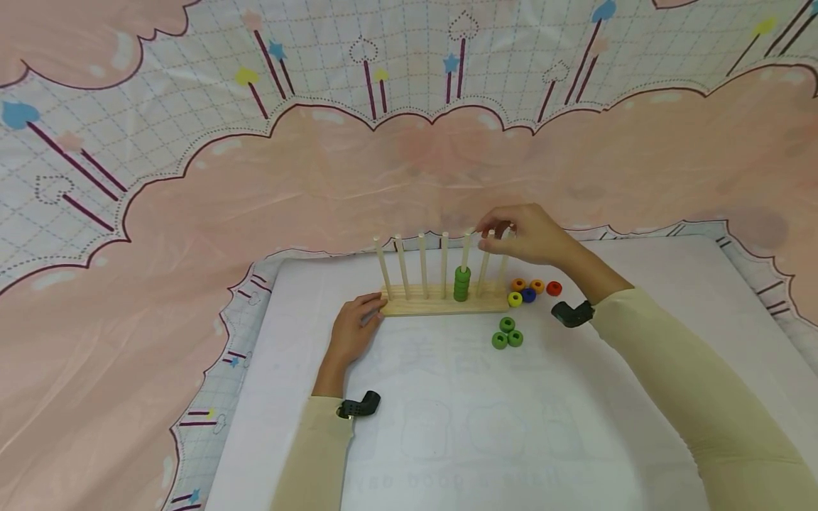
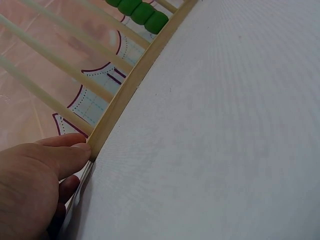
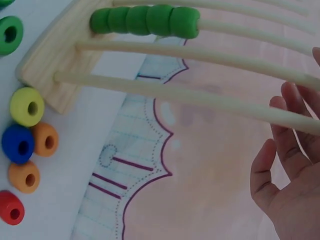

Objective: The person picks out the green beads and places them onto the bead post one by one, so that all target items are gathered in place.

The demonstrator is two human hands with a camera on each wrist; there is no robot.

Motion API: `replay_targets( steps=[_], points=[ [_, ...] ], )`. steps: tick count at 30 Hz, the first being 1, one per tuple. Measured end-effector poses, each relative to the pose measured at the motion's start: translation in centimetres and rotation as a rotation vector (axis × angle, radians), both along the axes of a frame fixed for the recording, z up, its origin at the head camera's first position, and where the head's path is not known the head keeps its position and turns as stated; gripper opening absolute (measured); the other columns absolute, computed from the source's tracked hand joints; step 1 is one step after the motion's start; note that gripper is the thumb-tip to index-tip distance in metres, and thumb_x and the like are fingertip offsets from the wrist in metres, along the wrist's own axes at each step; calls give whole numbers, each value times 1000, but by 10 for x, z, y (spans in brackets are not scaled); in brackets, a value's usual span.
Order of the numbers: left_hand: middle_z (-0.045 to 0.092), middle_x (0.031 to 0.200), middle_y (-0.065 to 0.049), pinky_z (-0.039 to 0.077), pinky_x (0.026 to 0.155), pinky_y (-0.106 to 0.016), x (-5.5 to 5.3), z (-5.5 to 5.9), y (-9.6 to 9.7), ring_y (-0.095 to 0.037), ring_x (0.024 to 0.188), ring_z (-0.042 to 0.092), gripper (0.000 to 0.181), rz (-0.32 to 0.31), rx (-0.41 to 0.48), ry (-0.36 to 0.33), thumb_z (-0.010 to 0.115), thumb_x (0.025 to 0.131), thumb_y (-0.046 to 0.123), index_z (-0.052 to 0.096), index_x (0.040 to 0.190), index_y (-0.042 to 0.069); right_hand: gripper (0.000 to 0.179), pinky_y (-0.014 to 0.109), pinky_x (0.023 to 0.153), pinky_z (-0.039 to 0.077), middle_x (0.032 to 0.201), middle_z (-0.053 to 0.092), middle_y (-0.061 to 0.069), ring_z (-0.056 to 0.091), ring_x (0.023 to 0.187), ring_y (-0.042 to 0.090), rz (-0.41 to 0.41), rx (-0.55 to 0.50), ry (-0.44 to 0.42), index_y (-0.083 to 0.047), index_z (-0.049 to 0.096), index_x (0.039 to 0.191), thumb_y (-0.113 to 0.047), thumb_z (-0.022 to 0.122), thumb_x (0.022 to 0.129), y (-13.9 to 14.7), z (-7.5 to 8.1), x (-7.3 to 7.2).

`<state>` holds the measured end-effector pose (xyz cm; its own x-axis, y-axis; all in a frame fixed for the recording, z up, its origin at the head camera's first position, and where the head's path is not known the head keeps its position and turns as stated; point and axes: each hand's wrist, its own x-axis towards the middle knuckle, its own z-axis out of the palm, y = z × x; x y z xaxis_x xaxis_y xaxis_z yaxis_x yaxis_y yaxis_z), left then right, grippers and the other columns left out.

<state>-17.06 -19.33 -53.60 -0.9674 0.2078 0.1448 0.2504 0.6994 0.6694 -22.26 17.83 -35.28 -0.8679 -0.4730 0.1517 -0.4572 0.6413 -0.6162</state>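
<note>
A wooden peg stand has a pale base (image 1: 418,306) and a row of upright pegs. Several green beads (image 1: 461,285) are stacked on one peg right of the middle. My left hand (image 1: 353,330) grips the left end of the base, thumb and index finger at its corner in the left wrist view. Above the right-hand pegs, my right hand (image 1: 529,233) has its fingers loosely bent around the peg tops, the fingertips close to the top of the green-bead peg. No bead shows between those fingers; part of the hand lies outside the right wrist view.
Three loose green beads (image 1: 515,338) lie in front of the base's right end. Beside that end sit a yellow bead (image 1: 514,299), a blue bead (image 1: 528,294), two orange beads (image 1: 537,287) and a red bead (image 1: 554,289). A patterned cloth hangs behind the white tabletop (image 1: 447,426).
</note>
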Motion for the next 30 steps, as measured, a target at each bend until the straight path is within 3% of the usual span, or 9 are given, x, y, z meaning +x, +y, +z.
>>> replay_targets(
  steps=[7,13,23,30],
  points=[
    [61,146,-4,42,113,-50,0,0,0,-31,133,53,32,-5,0,3,65,101,18,70,132,12,31,42,84,55,106,70,4,61,98,21,-27,13,-11,-12,71,118,-27,77,91,17,-12,6],
    [61,146,-5,42,113,-51,1,1,0,-32,132,54,32,-8,4,10,65,100,17,70,131,11,28,46,88,55,108,71,6,64,100,23,-81,16,-58,-12,69,114,-25,78,91,33,-25,11],
    [63,143,-8,44,109,-52,1,-1,0,-33,129,56,32,-24,16,60,67,99,15,71,130,9,34,38,86,54,110,72,5,63,102,23,-140,59,-116,-12,70,121,-29,77,92,56,-47,25],
    [63,143,-8,44,108,-51,0,-1,0,-34,129,56,31,-25,12,68,67,99,15,71,130,9,30,30,77,55,109,73,6,64,95,23,-113,52,-168,-12,71,119,-25,76,92,63,-64,34]
  ],
)
